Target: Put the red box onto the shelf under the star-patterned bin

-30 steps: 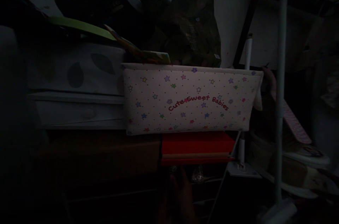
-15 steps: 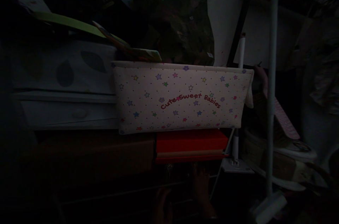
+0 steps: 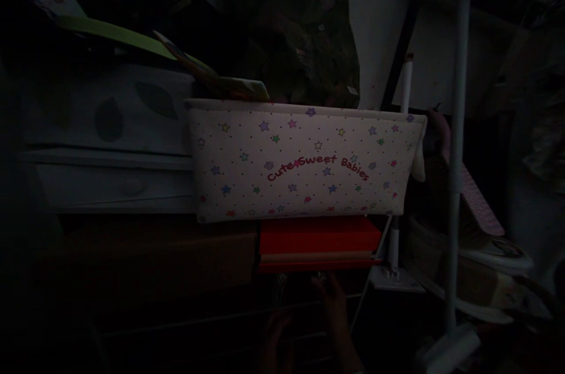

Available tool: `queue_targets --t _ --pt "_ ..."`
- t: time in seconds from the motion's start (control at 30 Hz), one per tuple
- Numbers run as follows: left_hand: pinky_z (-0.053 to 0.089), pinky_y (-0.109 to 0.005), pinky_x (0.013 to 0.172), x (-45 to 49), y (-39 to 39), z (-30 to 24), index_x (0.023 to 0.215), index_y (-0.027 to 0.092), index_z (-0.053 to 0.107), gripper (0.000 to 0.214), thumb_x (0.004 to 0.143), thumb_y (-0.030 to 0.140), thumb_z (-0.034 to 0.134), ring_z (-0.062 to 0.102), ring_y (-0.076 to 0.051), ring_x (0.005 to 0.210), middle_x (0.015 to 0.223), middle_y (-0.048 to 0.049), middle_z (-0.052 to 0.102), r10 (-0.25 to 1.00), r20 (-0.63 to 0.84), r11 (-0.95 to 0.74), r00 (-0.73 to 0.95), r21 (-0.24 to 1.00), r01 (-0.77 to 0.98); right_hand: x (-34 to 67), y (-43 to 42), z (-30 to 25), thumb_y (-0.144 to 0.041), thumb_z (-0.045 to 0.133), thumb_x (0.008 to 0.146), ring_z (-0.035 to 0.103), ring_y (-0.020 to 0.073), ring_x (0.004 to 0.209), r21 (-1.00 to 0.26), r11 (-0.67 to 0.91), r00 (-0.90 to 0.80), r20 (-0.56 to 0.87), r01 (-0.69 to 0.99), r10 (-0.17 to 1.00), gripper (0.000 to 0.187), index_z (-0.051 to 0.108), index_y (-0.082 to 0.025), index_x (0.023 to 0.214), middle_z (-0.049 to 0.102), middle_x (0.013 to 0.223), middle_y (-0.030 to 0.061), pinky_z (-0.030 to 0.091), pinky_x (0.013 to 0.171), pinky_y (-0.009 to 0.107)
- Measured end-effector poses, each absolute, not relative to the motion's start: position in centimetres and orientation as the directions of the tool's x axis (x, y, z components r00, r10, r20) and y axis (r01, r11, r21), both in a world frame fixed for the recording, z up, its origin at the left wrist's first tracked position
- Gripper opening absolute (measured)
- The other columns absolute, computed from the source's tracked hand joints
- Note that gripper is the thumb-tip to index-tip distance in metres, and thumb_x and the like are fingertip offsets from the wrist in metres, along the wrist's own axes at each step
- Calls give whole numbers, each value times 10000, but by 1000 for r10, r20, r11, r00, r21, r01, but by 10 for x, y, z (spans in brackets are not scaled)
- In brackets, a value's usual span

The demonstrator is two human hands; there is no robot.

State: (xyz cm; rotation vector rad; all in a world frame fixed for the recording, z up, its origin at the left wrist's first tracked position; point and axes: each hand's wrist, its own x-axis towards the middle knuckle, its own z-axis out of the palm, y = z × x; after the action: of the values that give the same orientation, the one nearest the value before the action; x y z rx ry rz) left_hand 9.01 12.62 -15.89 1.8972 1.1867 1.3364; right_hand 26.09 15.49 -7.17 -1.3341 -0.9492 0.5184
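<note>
The scene is very dark. My right hand [image 3: 336, 312] reaches up from the bottom edge with its fingers stretched out, the tips just under a red box [image 3: 318, 240]. My left hand [image 3: 274, 337] sits lower and to the left, dim, and its fingers are too dark to read. Both hands are over a dark wire shelf [image 3: 198, 327]. On top of the red box stands a white fabric bin [image 3: 300, 162] printed with coloured stars and the words "Cute Sweet Babies".
A brown cardboard box [image 3: 154, 256] lies left of the red box, under a white drawer unit [image 3: 110, 182]. A dark plastic bag [image 3: 304, 38] and a green sheet [image 3: 115, 35] sit above. A white pole [image 3: 457, 174] and stacked clutter [image 3: 485, 256] stand at the right.
My right hand has come into view and risen towards the underside of the red box, covering small shiny things seen there before. The view shifted slightly left.
</note>
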Motion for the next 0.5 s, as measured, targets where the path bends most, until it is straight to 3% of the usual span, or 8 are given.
queue_targets --t 0.17,0.3,0.4,0.5 --pt "390 -442 1067 90 129 -154 1273 222 543 516 757 218 526 460 -253 1288 1376 -125 516 826 475 -556 303 778 294 245 144 -51 -523 726 588 616 283 1030 -966 235 579 130 -110 805 649 644 -138 1105 690 1087 120 480 886 371" --pt "282 -462 1134 95 132 -146 1404 233 368 631 794 232 529 295 -250 1393 1511 -119 335 780 471 -578 412 794 187 230 141 -49 -535 727 585 631 293 1016 -935 182 564 -23 -304 825 803 533 -128 1249 691 1090 123 508 845 378" --pt "206 -440 1166 100 132 -140 1439 248 281 633 838 232 480 212 -219 1421 1552 -95 228 802 417 -510 428 851 125 219 142 -54 -539 732 584 637 298 1007 -918 154 555 -82 -365 828 895 445 -123 1322 681 1118 137 519 823 387" --pt "156 -435 1176 102 131 -134 1441 252 272 629 843 214 463 200 -209 1423 1552 -76 222 821 363 -448 442 888 103 209 145 -57 -521 722 609 618 295 1050 -921 189 557 -36 -341 830 864 447 -99 1311 637 1197 166 517 839 369"
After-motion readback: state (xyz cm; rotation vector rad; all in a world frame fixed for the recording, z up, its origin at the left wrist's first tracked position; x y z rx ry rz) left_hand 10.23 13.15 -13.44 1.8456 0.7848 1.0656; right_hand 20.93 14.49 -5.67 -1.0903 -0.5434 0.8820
